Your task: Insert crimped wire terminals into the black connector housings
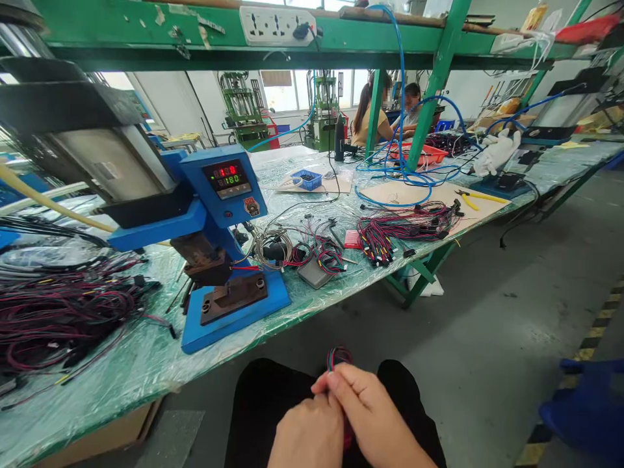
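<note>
Both of my hands are low over my lap, below the bench edge. My left hand (305, 432) and my right hand (373, 409) are pressed together, fingers closed round a small looped bundle of red, green and black wires (338, 356) that sticks up between them. A blue bench press (219, 214) with a red digital readout stands on the green plastic-covered bench (146, 364) straight ahead of my hands.
A big tangle of wires (58, 312) lies at the left, and more wire bundles (404, 227) at the middle right. A small grey box (314, 272), a blue tray (307, 179) and yellow pliers (475, 197) are on the bench. Two people sit at the far end. A blue stool (589, 409) stands at my right.
</note>
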`<state>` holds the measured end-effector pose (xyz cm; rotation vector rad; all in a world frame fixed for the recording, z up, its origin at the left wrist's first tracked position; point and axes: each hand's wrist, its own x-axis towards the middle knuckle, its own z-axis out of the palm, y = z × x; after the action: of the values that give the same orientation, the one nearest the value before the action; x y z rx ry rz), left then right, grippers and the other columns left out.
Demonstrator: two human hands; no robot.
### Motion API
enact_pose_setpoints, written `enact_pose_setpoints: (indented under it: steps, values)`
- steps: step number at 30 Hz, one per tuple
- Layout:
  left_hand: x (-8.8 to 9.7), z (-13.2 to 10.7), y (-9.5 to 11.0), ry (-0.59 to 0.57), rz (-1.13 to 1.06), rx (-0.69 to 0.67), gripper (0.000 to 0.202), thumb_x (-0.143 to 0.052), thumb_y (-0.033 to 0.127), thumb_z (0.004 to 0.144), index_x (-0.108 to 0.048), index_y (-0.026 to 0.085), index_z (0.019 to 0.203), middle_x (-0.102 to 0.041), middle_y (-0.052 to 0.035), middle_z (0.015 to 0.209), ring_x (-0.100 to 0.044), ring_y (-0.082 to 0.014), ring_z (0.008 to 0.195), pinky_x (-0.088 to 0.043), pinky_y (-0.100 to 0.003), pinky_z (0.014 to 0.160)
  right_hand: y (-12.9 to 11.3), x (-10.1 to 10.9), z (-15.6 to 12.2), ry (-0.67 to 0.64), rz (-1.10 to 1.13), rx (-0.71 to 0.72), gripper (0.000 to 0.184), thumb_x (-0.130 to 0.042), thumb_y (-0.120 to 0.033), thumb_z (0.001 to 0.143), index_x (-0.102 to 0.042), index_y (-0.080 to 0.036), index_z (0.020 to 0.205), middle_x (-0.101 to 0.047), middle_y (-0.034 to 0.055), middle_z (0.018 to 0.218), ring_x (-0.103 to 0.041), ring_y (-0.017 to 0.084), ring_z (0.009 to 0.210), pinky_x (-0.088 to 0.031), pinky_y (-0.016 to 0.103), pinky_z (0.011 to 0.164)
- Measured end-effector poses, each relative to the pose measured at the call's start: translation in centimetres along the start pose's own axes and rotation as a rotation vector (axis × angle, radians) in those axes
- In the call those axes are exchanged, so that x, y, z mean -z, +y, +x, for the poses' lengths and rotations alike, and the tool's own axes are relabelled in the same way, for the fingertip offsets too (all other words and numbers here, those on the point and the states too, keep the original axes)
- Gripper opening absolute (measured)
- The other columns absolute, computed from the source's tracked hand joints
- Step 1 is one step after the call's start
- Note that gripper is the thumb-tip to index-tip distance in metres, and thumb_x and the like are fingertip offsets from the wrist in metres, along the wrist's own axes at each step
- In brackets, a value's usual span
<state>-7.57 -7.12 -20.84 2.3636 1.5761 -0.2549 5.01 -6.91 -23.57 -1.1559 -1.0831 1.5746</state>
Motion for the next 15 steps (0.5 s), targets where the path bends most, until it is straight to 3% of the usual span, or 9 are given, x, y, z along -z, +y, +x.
enact_pose_setpoints:
  steps: [2,6,10,15]
  values:
    - [0.6,-0.2,0.3,-0.074,0.041,-0.039,0.043,-0.049,-0.005,0.079,-0.074,0.007,0.112,-0.08,-0.0225,0.093,-0.079,-0.0352,0.078,-0.055,-0.033,0.056,0.6,-0.1,-0.2,-0.02,-0.162,0.0,0.05,-0.049,-0.061,0.099,-0.066,-0.018,0.079,-0.061,0.003,0.077,-0.053,0.017,0.072,-0.042,0.028,0.064]
    - [1.0,-0.4,0.2,-0.177,0.102,-0.127,0.046,-0.045,-0.006,0.08,-0.075,0.012,0.11,-0.08,-0.0178,0.098,-0.079,-0.0336,0.079,-0.056,-0.033,0.056,0.8,0.6,-0.6,-0.056,-0.348,-0.038,0.046,-0.041,-0.057,0.101,-0.043,-0.023,0.07,-0.048,-0.0015,0.07,-0.045,0.016,0.067,-0.037,0.03,0.063]
    - [1.1,-0.5,0.0,-0.189,0.151,-0.16,0.04,-0.046,-0.006,0.082,-0.075,0.012,0.104,-0.079,-0.0151,0.089,-0.078,-0.0312,0.073,-0.054,-0.031,0.053,0.9,1.3,-0.6,-0.126,-0.46,-0.058,0.045,-0.04,-0.053,0.103,-0.041,-0.023,0.068,-0.049,-0.0009,0.069,-0.045,0.017,0.067,-0.036,0.03,0.064]
    - [2.7,-0.6,-1.2,-0.15,0.152,-0.221,0.018,-0.055,0.013,0.096,-0.072,0.017,0.099,-0.076,-0.0107,0.095,-0.077,-0.0307,0.085,-0.06,-0.035,0.066,2.3,2.1,-0.8,-0.133,-0.289,-0.103,0.049,-0.046,-0.061,0.098,-0.047,-0.022,0.069,-0.05,-0.0009,0.074,-0.048,0.017,0.074,-0.041,0.028,0.067]
